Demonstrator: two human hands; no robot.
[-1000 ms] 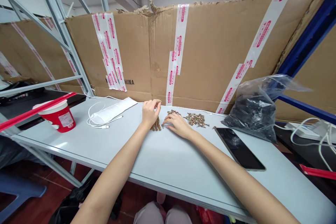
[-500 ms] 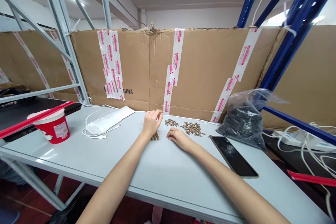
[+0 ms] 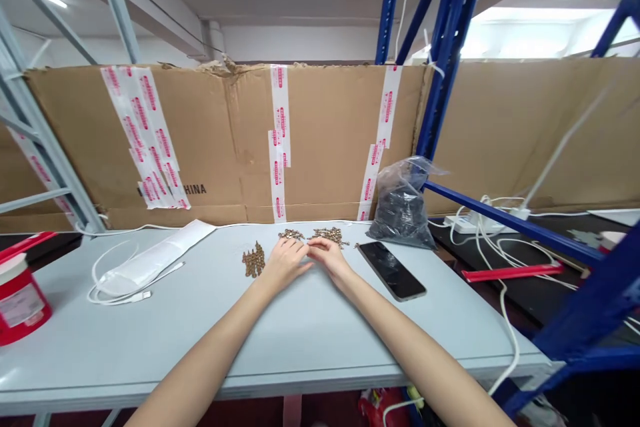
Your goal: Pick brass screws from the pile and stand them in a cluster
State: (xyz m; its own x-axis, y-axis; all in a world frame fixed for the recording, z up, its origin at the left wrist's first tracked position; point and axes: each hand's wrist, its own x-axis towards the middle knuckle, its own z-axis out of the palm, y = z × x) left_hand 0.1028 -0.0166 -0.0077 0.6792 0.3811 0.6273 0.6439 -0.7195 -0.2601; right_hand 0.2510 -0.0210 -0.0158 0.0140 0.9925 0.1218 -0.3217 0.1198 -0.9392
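Note:
My left hand (image 3: 287,263) is over the middle of the table, palm down, its thumb apart from its bent fingers. Its fingertips meet those of my right hand (image 3: 331,257), which are pinched together; anything between them is too small to make out. Left of my left hand lies a group of small brass-coloured metal pieces (image 3: 254,260), set close together in rough rows. Behind the hands are a small loose pile of similar pieces (image 3: 291,234) and a wider scattered pile (image 3: 329,235), partly covered by my right hand.
A black phone (image 3: 393,270) lies right of my right arm, with a clear plastic bag of dark items (image 3: 404,213) behind it. At left are a white sleeve (image 3: 155,260) with a white cable (image 3: 120,298) and a red cup (image 3: 23,303). A cardboard wall (image 3: 330,140) closes off the back.
My left hand has moved right off the brass-coloured group, uncovering it, and now meets my right hand's fingertips. The view has turned to the right.

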